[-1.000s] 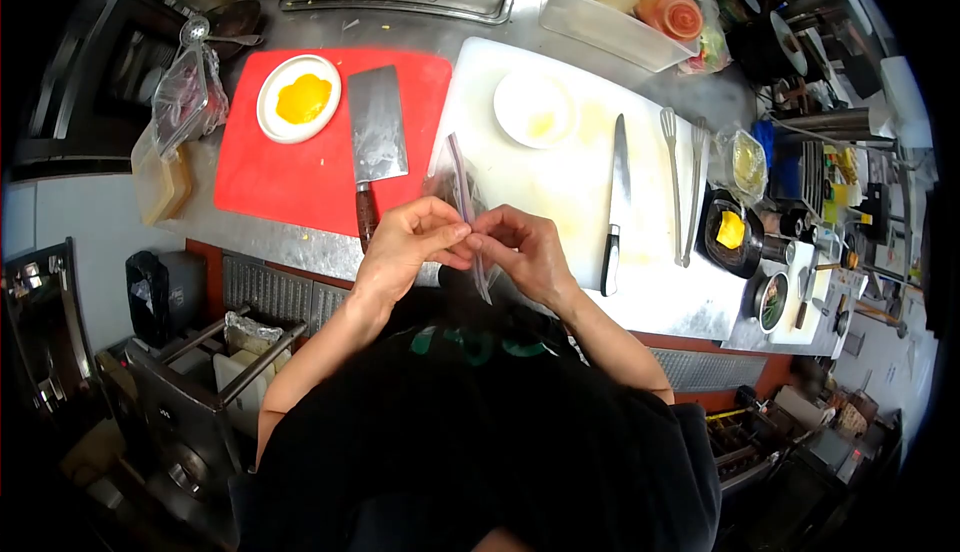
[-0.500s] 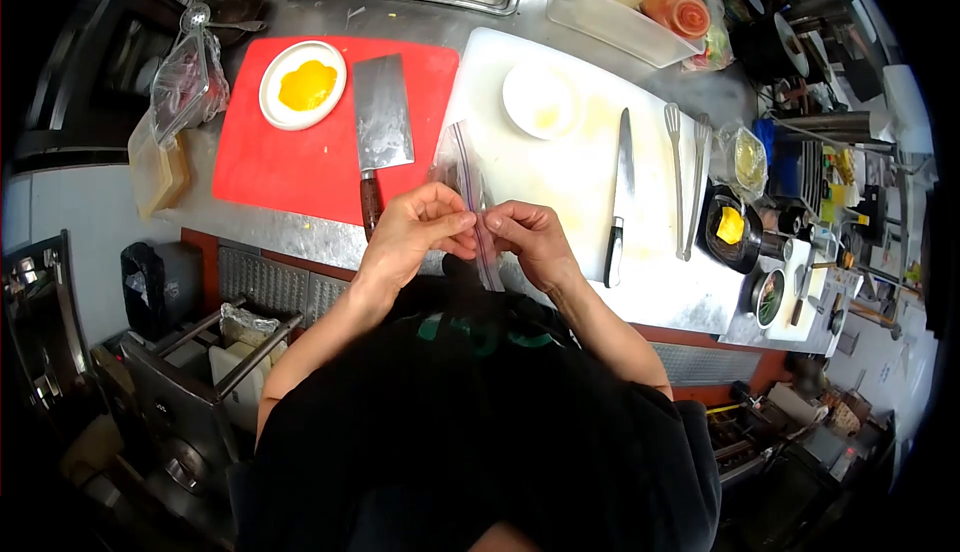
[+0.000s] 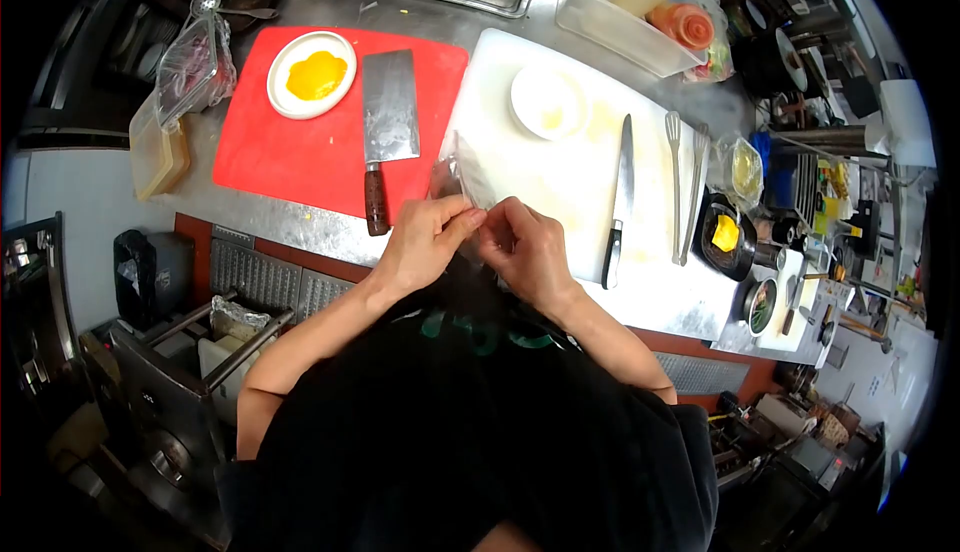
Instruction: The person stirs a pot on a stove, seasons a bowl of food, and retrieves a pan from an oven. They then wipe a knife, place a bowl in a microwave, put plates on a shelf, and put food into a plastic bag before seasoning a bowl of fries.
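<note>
A clear plastic zip bag (image 3: 458, 170) hangs at the front edge of the counter, between the two cutting boards. My left hand (image 3: 422, 244) pinches its edge between thumb and fingertips. Right beside it, my right hand (image 3: 532, 257) is closed on the same edge with its fingers curled, the fingertips of both hands nearly touching. Left of the bag, a cleaver (image 3: 390, 107) with a wooden handle lies on the red cutting board (image 3: 250, 157). To the right, a white bowl (image 3: 522, 104) with yellow residue sits on the white cutting board (image 3: 478, 82).
A white dish (image 3: 276, 92) holding yellow food rests on the red board. On the white board lie a long knife (image 3: 624, 187) and a whisk (image 3: 674, 187). A clear plastic tub (image 3: 630, 32) stands at the back, and a black pan (image 3: 738, 260) at the right.
My right hand has turned, its fingers now curled over the bag's edge. The bag's purple zip strip, upright between my hands before, no longer shows clearly. The view has shifted slightly.
</note>
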`<state>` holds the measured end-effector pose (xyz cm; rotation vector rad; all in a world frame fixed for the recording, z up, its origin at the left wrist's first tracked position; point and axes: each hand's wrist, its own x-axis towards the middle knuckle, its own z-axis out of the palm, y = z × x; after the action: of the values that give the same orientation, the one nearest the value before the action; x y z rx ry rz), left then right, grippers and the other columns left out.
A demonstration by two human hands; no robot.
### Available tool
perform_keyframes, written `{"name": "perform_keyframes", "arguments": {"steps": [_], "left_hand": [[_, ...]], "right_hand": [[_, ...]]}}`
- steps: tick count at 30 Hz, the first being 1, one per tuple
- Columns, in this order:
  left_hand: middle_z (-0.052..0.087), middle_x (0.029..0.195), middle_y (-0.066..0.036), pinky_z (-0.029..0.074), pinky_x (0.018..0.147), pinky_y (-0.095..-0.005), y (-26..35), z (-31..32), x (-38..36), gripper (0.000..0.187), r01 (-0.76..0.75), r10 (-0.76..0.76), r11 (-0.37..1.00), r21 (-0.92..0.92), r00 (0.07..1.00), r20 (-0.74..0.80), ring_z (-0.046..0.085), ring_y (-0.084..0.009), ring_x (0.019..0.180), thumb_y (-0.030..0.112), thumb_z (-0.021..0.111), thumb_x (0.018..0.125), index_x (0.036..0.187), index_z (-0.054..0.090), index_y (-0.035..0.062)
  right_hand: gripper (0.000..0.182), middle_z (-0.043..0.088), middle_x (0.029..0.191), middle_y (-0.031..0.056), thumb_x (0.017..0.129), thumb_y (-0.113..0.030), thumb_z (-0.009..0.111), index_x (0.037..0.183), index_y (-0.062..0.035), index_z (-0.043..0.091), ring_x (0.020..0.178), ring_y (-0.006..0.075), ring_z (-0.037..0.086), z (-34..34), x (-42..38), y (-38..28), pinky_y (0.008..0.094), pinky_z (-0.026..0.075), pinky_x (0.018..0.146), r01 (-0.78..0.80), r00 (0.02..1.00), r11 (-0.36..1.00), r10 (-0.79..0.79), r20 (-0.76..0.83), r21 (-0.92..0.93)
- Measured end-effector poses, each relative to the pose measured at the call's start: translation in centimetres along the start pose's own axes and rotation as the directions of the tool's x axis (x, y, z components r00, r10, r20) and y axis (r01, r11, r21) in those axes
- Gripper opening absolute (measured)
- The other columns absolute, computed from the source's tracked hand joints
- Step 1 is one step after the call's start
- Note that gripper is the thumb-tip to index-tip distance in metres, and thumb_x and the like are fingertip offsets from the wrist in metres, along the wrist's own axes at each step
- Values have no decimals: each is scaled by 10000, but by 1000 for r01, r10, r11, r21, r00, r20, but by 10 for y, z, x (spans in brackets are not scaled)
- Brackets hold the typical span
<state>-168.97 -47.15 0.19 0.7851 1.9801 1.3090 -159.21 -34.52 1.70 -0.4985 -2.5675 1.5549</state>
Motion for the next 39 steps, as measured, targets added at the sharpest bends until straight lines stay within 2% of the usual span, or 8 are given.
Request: {"name": "perform_keyframes", "arguments": {"steps": [8, 14, 17, 23, 28, 31, 34, 39], "left_hand": [[456, 502, -112, 321, 423, -290, -11, 5, -28, 262, -9, 8, 1000, -14, 995, -100, 419, -101, 441, 142, 568, 879, 687, 522, -30], [470, 476, -35, 320, 410, -254, 7, 6, -12, 334, 43, -52, 975, -220, 998, -34, 450, -66, 446, 150, 570, 882, 607, 487, -19], [442, 479, -23, 293, 408, -257, 6, 11, -4, 327, 14, -28, 975, -220, 998, -58, 397, -47, 452, 141, 564, 881, 612, 479, -23], [371, 473, -6, 249, 418, -264, -7, 13, -10, 326, -67, 68, 987, -147, 998, 0, 332, -36, 489, 143, 556, 883, 627, 463, -36], [588, 783, -13, 447, 578, -209, -35, -23, -3, 240, -1, 49, 929, -370, 992, 119, 564, -82, 636, 44, 753, 695, 832, 559, 13], [527, 1166, -141, 407, 931, -380, -30, -48, 27, 859, -257, 252, 938, 233, 966, 53, 508, -271, 1055, 125, 843, 490, 1251, 453, 38], [481, 1228, -176, 349, 990, -408, -68, -26, 50, 949, -358, 313, 928, 101, 899, 308, 449, -326, 1131, 149, 850, 476, 1308, 406, 47], [534, 1148, -150, 379, 966, -365, -67, -11, 61, 796, -196, 159, 979, 58, 909, 385, 488, -275, 1118, 72, 810, 522, 1232, 454, 20]], "right_hand": [[100, 564, 600, 114, 728, -2, 626, 713, -24, 530, 495, 222, 557, -38, 22, 47, 301, 445, 491, -54, 886, 907, -148, -438, -417], [72, 606, 710, 130, 767, -17, 628, 776, 13, 563, 592, 270, 612, -61, 17, -23, 339, 483, 552, 217, 907, 858, -353, -228, -466], [112, 624, 798, 131, 774, -65, 633, 860, -9, 589, 737, 275, 632, -44, 17, -25, 360, 499, 666, 286, 950, 930, -242, 199, -229], [360, 606, 961, 167, 749, -221, 655, 1034, -33, 543, 847, 314, 613, -6, 42, 30, 382, 492, 736, 204, 941, 597, 99, 323, -776], [380, 608, 945, 185, 744, -199, 643, 1067, -41, 521, 855, 324, 615, -3, 45, 20, 401, 489, 755, 257, 936, 756, -39, 350, -602], [370, 611, 932, 191, 754, -165, 624, 1084, -41, 510, 849, 328, 619, -1, 47, 21, 403, 487, 747, 274, 916, 798, -46, 399, -537], [315, 607, 906, 186, 749, -145, 618, 1033, -38, 535, 824, 318, 618, -5, 53, 8, 394, 489, 721, 183, 871, 808, 131, 473, -560], [195, 589, 840, 134, 703, -17, 609, 896, -39, 590, 742, 323, 602, -28, 42, 1, 387, 494, 648, 386, 913, 785, -249, 324, -484]]}}
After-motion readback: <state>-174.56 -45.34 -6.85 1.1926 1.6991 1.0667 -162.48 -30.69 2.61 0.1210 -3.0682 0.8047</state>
